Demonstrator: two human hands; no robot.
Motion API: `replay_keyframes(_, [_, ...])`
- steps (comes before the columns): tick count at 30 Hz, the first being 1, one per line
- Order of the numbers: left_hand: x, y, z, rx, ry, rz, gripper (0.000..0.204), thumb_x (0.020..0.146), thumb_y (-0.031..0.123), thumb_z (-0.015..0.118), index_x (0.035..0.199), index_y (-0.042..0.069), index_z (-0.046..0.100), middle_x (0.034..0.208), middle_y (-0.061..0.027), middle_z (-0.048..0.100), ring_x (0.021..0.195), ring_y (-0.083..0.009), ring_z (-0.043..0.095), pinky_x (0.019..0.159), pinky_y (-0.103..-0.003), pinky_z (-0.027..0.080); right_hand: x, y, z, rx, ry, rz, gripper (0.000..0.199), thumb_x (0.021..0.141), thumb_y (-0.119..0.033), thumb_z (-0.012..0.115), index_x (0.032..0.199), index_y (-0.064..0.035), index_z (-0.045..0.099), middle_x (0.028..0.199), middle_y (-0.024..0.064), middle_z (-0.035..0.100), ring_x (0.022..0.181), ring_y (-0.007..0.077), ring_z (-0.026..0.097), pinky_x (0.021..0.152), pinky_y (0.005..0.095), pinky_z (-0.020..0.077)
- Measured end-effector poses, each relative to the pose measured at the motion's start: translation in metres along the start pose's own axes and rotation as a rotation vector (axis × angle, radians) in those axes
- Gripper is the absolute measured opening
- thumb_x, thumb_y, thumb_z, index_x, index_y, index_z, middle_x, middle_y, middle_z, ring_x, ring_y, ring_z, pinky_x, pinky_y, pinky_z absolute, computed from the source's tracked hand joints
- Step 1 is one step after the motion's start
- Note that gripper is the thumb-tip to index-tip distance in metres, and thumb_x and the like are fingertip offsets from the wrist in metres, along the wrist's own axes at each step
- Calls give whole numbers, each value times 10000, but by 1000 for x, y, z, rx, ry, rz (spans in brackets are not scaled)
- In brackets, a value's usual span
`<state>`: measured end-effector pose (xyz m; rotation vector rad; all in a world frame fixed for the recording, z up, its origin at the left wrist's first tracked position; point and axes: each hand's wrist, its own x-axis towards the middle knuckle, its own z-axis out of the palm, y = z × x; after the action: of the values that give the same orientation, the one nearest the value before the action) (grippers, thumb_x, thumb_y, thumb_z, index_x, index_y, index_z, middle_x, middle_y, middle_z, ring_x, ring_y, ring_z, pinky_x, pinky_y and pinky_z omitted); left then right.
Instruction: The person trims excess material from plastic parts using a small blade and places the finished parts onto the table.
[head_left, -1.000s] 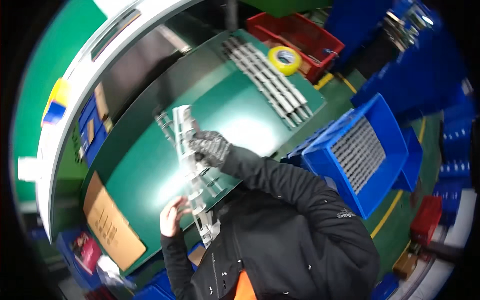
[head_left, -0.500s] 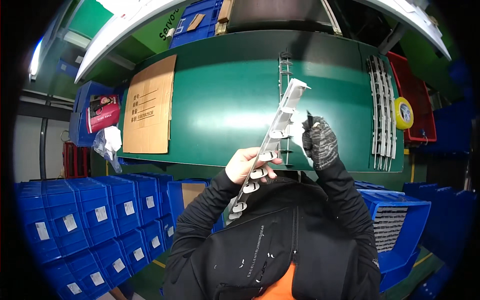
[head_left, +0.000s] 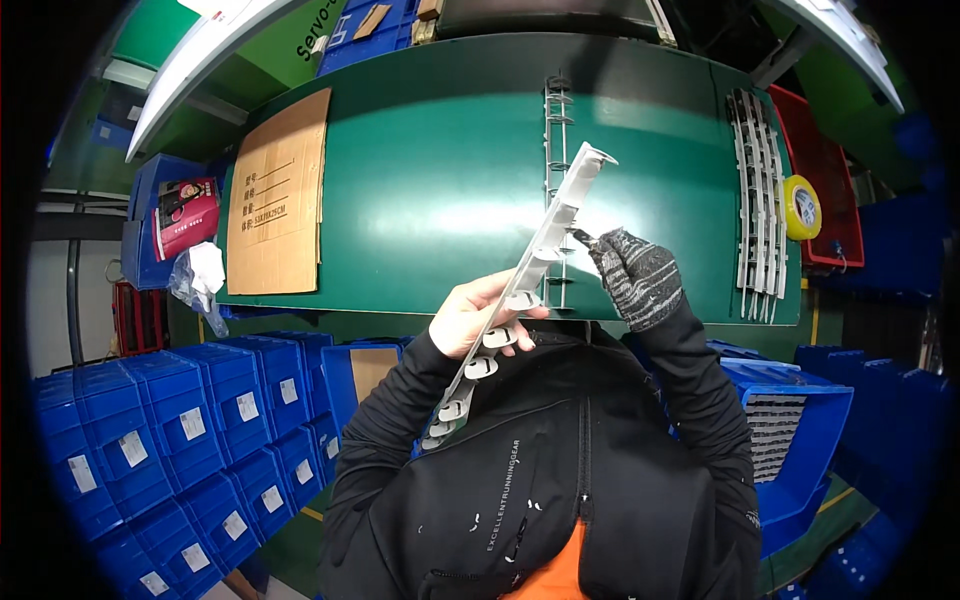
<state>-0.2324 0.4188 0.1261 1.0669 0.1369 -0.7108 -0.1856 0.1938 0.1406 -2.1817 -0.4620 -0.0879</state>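
My bare left hand (head_left: 466, 320) is wrapped around the middle of a long light-grey plastic strip (head_left: 553, 235). The strip slants from my chest up over the bench, with several rounded tabs along its lower part. A grey striped knit glove covers my right hand (head_left: 642, 280), whose fingers are pinched on a small dark pointed tool (head_left: 581, 235). The tool's tip is at the right side of the strip's upper part; whether it touches cannot be told. Beneath, a narrow ladder-like strip (head_left: 558, 97) lies on the green bench (head_left: 430, 170).
At the bench's right end lie several grey strips (head_left: 758, 200) beside a yellow tape roll (head_left: 802, 208) and a red bin (head_left: 835, 225). Flat cardboard (head_left: 280, 190) covers the left end. Blue crates (head_left: 165, 400) stand lower left; another blue crate (head_left: 800, 440) holds grey parts at right.
My right hand has turned, and the dark tool now points left at the strip instead of upward. The whole view has shifted slightly; my left hand keeps its grip.
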Motion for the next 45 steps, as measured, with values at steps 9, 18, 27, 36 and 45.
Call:
replay_keyframes(9, [3,-4,0,-47,-2,30,476,854,226,499,1251,27,327,967,-180,572,666,-228,624,482,-258,506,-25,0,7,314,89,165,173,841,-135,464,825,11,554,619,44,534,546,94,481,522,237,391])
replay_keyframes(18, [9,-4,3,-72,-14,59,530,837,238,525,1265,20,301,1003,-179,560,710,-220,623,504,-258,516,-24,-14,11,19,7,0,139,717,-128,615,799,-20,586,697,134,531,630,277,542,560,339,433])
replay_keyframes(27, [8,-4,3,-74,-37,54,539,828,236,537,1264,22,304,987,-183,563,701,-224,622,497,-257,514,-20,-14,12,7,-34,48,121,718,-113,616,785,-18,581,712,124,537,628,266,544,567,330,434])
replay_keyframes(36, [19,-8,-3,-203,-172,-83,515,845,211,498,1267,27,268,965,-201,562,682,-269,620,469,-301,524,-18,14,22,1332,-41,385,375,826,-348,522,990,-11,522,632,-13,479,468,42,390,407,168,288])
replay_keyframes(45, [0,14,-15,282,-198,-23,417,859,234,453,1199,-2,403,1016,-112,541,898,-186,549,739,-298,471,17,14,-4,1563,263,351,303,828,-343,518,939,-62,497,505,-19,416,343,70,335,314,200,276])
